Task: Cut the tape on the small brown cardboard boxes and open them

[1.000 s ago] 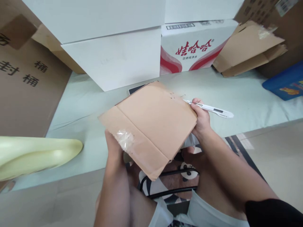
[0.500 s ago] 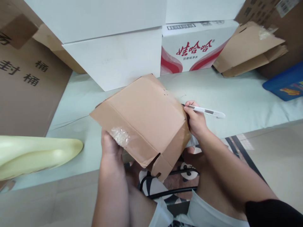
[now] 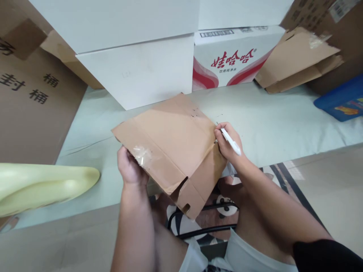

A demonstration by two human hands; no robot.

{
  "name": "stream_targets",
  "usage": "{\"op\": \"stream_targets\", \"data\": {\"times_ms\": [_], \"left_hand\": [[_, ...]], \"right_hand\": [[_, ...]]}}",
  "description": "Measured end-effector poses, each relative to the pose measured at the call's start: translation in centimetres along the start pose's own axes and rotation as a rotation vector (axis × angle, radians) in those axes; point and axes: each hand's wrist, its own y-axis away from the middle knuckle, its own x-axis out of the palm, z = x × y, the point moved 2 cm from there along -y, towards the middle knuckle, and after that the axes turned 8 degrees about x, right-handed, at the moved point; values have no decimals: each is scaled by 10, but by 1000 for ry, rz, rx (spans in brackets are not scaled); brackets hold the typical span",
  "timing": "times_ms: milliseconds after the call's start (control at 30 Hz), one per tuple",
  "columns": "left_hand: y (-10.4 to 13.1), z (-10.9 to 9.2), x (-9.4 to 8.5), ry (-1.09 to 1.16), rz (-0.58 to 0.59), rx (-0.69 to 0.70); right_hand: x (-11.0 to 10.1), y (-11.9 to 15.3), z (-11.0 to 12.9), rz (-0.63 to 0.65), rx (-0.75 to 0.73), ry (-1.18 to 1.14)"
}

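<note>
A brown cardboard box [image 3: 170, 132], tilted, lies across the front edge of the pale green surface, with clear tape on its left flap and a slotted flap hanging at the bottom. My left hand [image 3: 131, 166] grips its left edge, the fingers hidden underneath. At the box's right corner my right hand [image 3: 228, 141] is closed around a white pen-like tool [image 3: 231, 141], whose thin dark tip points up and left. The fingers of that hand are beside the cardboard; whether they also grip it I cannot tell.
White boxes [image 3: 141, 71] stand behind, one with red print [image 3: 232, 60]. An open brown box [image 3: 297, 60] and a blue item [image 3: 340, 100] are at the right. A large carton [image 3: 34, 113] and a pale yellow object [image 3: 48, 185] occupy the left.
The white tool has swung from pointing right to pointing down and right. The box has shifted and flattened slightly, its left corner moving right. My left hand has moved slightly up and left.
</note>
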Motion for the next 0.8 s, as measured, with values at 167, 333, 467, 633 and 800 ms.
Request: {"op": "stream_targets", "data": {"times_ms": [167, 333, 467, 633, 800], "left_hand": [[10, -6, 9, -62, 59, 24], [12, -1, 1, -191, 4, -11], [9, -2, -2, -185, -128, 42], [4, -9, 1, -38, -203, 151], [1, -15, 2, 39, -254, 193]], "right_hand": [[-2, 3, 0, 21, 24, 131], [-3, 2, 1, 15, 1, 168], [-2, -1, -2, -1, -34, 122], [-3, -4, -7, -10, -51, -16], [-2, -7, -11, 29, 20, -118]]}}
